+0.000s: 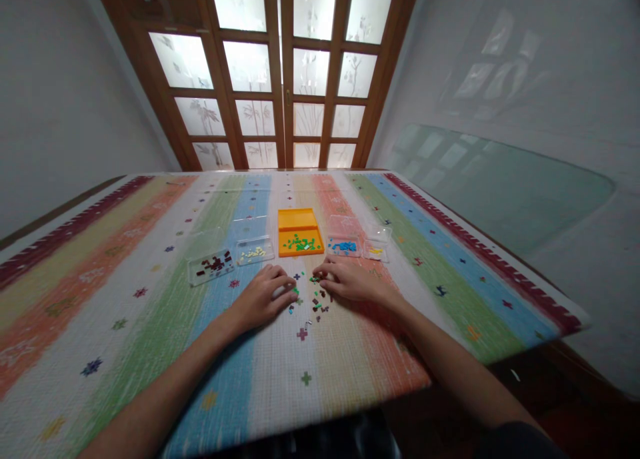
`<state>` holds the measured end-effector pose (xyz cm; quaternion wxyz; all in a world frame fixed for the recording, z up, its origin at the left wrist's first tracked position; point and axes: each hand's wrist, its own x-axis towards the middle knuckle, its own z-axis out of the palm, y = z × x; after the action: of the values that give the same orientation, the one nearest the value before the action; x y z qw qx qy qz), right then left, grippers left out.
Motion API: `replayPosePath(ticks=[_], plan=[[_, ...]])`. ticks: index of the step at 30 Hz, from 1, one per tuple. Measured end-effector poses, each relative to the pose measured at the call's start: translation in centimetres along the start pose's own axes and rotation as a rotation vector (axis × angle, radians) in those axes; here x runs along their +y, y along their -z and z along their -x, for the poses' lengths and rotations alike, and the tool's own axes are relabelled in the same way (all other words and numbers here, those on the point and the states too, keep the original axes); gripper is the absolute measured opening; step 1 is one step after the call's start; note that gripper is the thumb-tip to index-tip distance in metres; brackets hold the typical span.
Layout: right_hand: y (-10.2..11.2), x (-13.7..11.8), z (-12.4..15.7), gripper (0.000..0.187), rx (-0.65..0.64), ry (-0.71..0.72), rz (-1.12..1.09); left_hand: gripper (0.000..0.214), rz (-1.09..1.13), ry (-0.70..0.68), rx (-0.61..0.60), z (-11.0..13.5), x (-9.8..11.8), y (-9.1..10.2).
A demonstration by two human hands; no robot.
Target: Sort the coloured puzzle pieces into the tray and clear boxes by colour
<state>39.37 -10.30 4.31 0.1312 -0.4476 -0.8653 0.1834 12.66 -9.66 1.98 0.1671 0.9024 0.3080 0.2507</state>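
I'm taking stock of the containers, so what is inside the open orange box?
Small green pieces, with something whitish among them, lie in the near half of the orange box. Anything beneath the pieces is covered and cannot be seen.

Home: striped tablecloth (276, 386), glazed doors (288, 66)

The left arm (183, 369) and right arm (437, 352) reach in over the near edge of the table (345, 389). The left hand (265, 296) and right hand (353, 280) face each other, fingers bent, not touching.
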Motion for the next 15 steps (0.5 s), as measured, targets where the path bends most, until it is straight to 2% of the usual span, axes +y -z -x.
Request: replayPosePath(ticks=[7,15], plan=[[0.0,0.1,0.1,0.009,0.056,-0.036,0.007,0.024,0.007,-0.001,-0.013,-1.1,-0.2,0.2],[-0.2,0.0,0.1,0.007,0.083,-0.036,0.022,0.024,-0.022,-0.002,-0.043,-3.8,0.8,-1.4]])
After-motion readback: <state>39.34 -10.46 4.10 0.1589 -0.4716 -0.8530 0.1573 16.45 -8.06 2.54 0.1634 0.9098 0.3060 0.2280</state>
